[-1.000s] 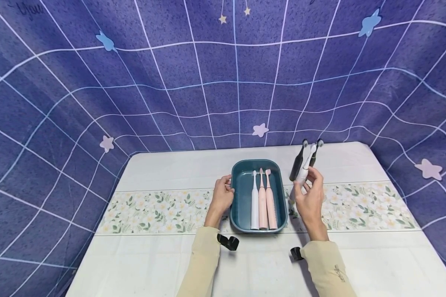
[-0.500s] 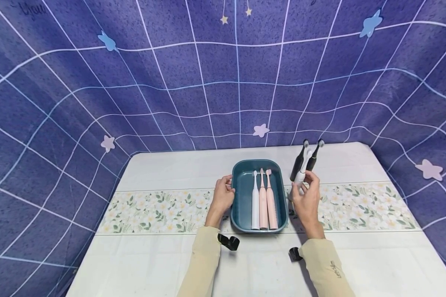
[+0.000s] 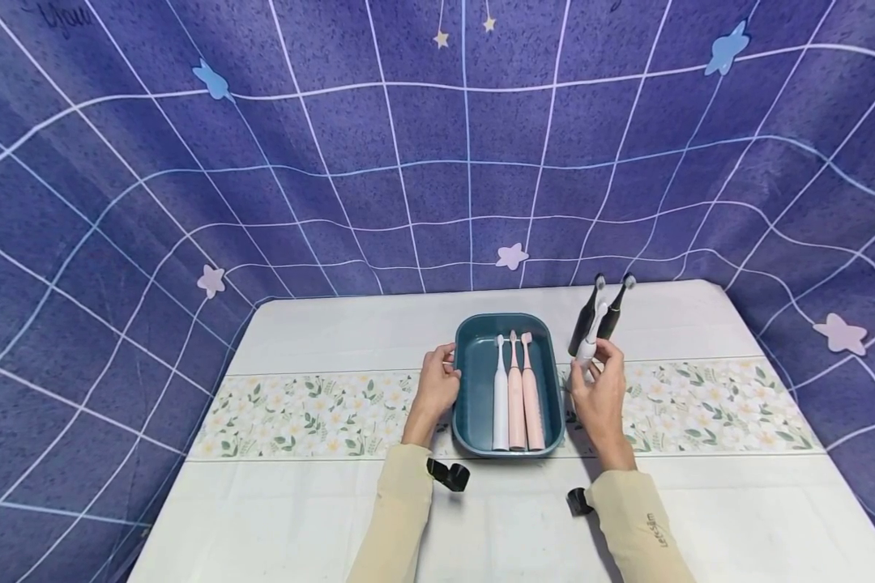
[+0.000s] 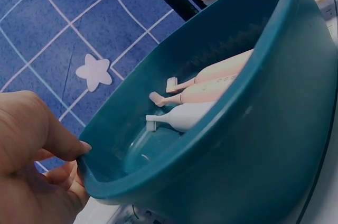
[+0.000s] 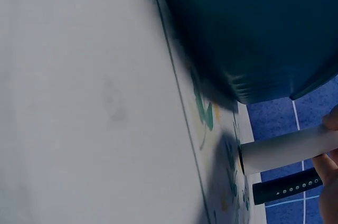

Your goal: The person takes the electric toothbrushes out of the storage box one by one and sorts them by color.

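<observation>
From the head camera, a white table (image 3: 335, 518) fills the lower half of the frame, crossed by a printed band of pale flowers and green leaves. Behind it hangs a purple cloth (image 3: 189, 162) with a grid of thin white lines and small stars. At the centre sits a teal tub (image 3: 474, 389), smooth plastic, oblong with rounded corners. Inside it three toothbrushes lie side by side, bristles toward the top of the frame: a white toothbrush (image 3: 500, 401) on the left and two pink toothbrushes (image 3: 523, 397) to its right. The left hand (image 3: 437, 387) grips the tub's left rim, fingers curled over the edge. Just right of the tub, the right hand (image 3: 599, 397) holds a second white brush (image 3: 589, 344) near its lower end, tilted with its head up. Two black toothbrushes (image 3: 603, 312) show just behind it; whether they stand or lie I cannot tell.

From the left wrist camera, the tub's glossy rim (image 4: 211, 123) sweeps across the frame, the thumb (image 4: 47, 134) pressed over its lower left edge. The three brushes lie on its floor, their small square heads pointing left.

From the right wrist camera, the matte table fills the left side and the tub's dark underside (image 5: 248, 34) the upper right. At the lower right, the round flat base of the held brush (image 5: 280, 152) and a black handle (image 5: 288, 186) with a row of small dots show.
</observation>
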